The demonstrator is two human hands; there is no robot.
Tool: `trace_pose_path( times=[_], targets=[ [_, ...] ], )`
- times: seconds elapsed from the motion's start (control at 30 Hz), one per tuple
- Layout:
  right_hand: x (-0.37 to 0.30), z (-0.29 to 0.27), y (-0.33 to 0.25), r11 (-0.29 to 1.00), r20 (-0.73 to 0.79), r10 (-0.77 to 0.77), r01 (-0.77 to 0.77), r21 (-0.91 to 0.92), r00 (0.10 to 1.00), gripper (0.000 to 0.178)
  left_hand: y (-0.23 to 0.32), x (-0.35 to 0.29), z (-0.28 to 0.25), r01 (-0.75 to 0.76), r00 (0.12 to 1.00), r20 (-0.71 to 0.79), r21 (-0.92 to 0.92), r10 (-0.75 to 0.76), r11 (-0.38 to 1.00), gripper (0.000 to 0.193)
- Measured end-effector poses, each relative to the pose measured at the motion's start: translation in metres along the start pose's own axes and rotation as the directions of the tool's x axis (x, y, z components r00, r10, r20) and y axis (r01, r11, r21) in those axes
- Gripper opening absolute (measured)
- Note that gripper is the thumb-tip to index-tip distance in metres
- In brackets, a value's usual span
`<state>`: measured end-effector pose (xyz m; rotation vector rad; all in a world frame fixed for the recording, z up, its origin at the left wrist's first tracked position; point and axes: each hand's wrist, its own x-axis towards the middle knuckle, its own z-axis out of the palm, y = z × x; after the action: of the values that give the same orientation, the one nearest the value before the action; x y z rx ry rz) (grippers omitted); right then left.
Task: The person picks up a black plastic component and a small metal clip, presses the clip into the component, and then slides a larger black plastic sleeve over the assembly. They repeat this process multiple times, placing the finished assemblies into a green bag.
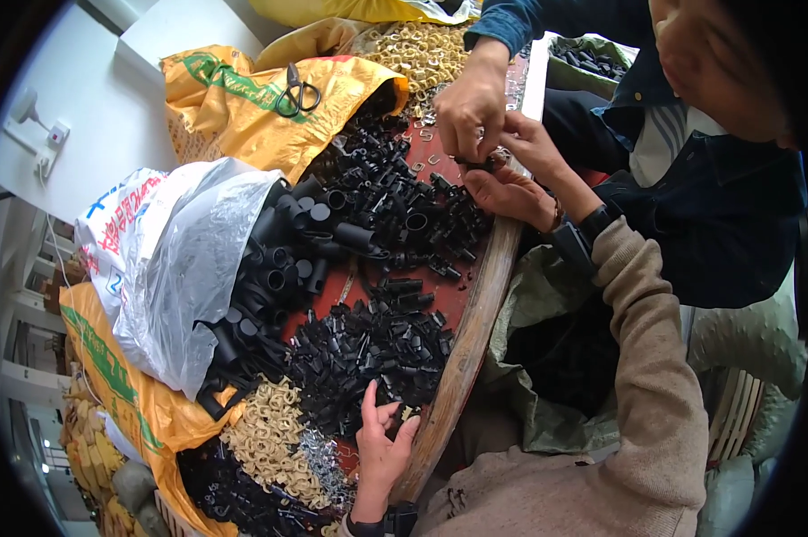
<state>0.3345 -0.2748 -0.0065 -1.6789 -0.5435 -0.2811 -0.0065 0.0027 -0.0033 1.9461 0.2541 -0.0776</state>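
Observation:
My left hand [384, 452] is at the near edge of the table, beside a pile of small black plastic parts [368, 349]. Its index finger points out, while the thumb and curled fingers close round a small yellowish piece [408, 413]. Further up the table, my right hand [536, 148] reaches in between a co-worker's two hands. Its fingertips are pinched together by a small dark part [491, 162], mostly hidden among the fingers. The co-worker's one hand [471, 103] comes from above; their other hand [509, 195] lies underneath, palm up.
Black cylinders [278, 259] spill from a white plastic bag [166, 277]. Tan rings [274, 434] and silver clips [323, 461] lie left of my left hand. Scissors [297, 92] rest on an orange sack [234, 116]. The table has a wooden edge [475, 327]; an open sack [547, 349] stands beside it.

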Motion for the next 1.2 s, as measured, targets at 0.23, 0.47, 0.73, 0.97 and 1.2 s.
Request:
trace_pose_path(
  times=[0.23,0.47,0.73,0.97,1.2],
  targets=[
    [-0.053,0.034,-0.04,0.984,-0.281,-0.05,-0.002,-0.179,0.958,0.008,-0.011,-0.012,-0.008,0.03,0.997,-0.052,-0.487,-0.063,0.873,0.04],
    [-0.158,0.105,-0.115,0.677,0.819,-0.303,0.715,-0.175,0.488,0.01,-0.011,-0.05,-0.023,-0.011,0.987,-0.126,-0.687,-0.104,0.726,0.028],
    [-0.242,0.188,-0.174,0.704,0.946,-0.317,0.654,0.279,-0.062,0.023,-0.029,-0.108,-0.058,-0.111,0.966,-0.216,-0.842,-0.142,0.528,0.026],
    [-0.275,0.213,-0.187,0.83,0.973,-0.202,0.508,0.23,-0.111,0.027,-0.066,-0.16,-0.08,-0.149,0.948,-0.237,-0.92,-0.212,0.364,0.024],
    [-0.229,0.249,-0.207,0.963,0.995,-0.092,0.258,0.081,0.029,0.023,-0.101,-0.193,-0.097,-0.221,0.936,-0.27,-0.95,-0.224,0.222,0.021]
  ],
)
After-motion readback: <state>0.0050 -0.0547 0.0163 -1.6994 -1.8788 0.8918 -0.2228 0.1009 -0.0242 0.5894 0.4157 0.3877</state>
